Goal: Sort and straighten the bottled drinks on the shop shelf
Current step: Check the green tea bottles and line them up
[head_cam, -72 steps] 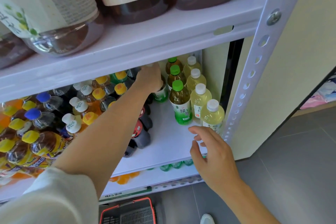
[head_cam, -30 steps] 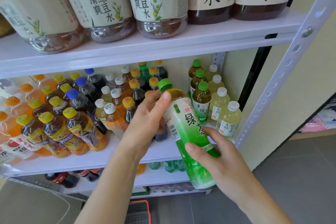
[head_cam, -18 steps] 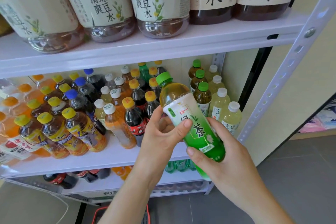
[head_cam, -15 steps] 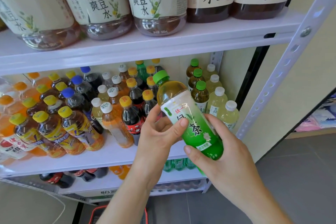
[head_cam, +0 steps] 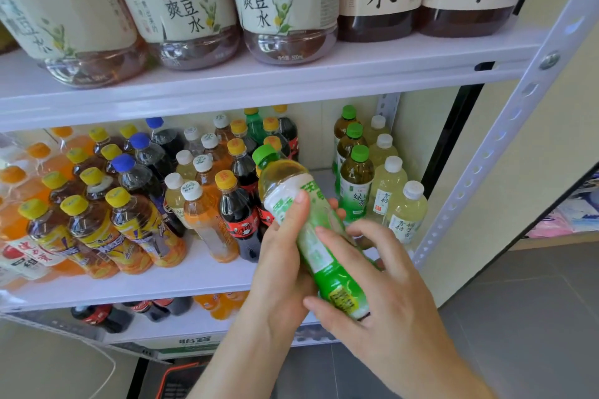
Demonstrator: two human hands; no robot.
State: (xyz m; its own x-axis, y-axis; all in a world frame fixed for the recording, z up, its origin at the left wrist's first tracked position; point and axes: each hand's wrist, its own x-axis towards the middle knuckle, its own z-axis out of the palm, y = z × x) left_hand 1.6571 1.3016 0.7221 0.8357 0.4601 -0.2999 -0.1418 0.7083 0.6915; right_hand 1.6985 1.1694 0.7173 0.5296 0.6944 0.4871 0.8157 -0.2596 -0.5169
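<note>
— Before the middle shelf (head_cam: pixel 194 282), how does the green tea bottle (head_cam: pixel 319 259) lie?
— Slanted: cap up-left toward the shelf, base down-right toward the person. Its upper label sits in the left hand (head_cam: pixel 282 269); the right hand (head_cam: pixel 382 285) cups the lower end, fingers spread.
— Its row?
— Three green-capped bottles (head_cam: pixel 356 178) standing, four white-capped bottles (head_cam: pixel 389 185) just beside. Bare board left of them and along the front edge.

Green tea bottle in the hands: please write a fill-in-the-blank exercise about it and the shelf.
The left hand and right hand hold one green tea bottle; its cap is ____.
The big bottles stand on the shelf ____ the small bottles.
The pale lime drinks have ____ caps.
Missing: green; above; white.
</note>
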